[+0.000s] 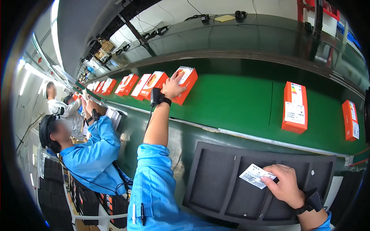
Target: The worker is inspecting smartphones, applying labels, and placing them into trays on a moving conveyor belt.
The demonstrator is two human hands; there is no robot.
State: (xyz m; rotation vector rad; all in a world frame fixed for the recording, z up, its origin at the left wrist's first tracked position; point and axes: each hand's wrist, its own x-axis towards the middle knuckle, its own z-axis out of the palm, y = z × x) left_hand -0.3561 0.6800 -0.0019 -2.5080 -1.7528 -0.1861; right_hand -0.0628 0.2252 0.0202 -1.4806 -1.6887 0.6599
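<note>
Presently, left hand [173, 87] rests against an orange box [189, 82] on the green belt [239, 100], far side, slightly left of centre. Fingers partly spread, touching the box's left part; whether they grip it cannot be told. Right hand [287, 183], near right: thumb and fingers closed on a printed white label [252, 176], its free end pointing left, over a black tray [210, 175]. Tray is divided into compartments, bears a few tiny pale scraps, and lies on the near table [187, 134]. Left of the touched box, a row of boxes [155, 81] recedes into the far left. To its right, well apart, a labelled box [296, 109]; farther right, an end box [348, 121]. Each wrist wears a black strap. At left, a co-worker [92, 152] in blue has hands raised. Beyond the belt, a dark shelf [231, 38] carries a yellow pad [224, 18].
</note>
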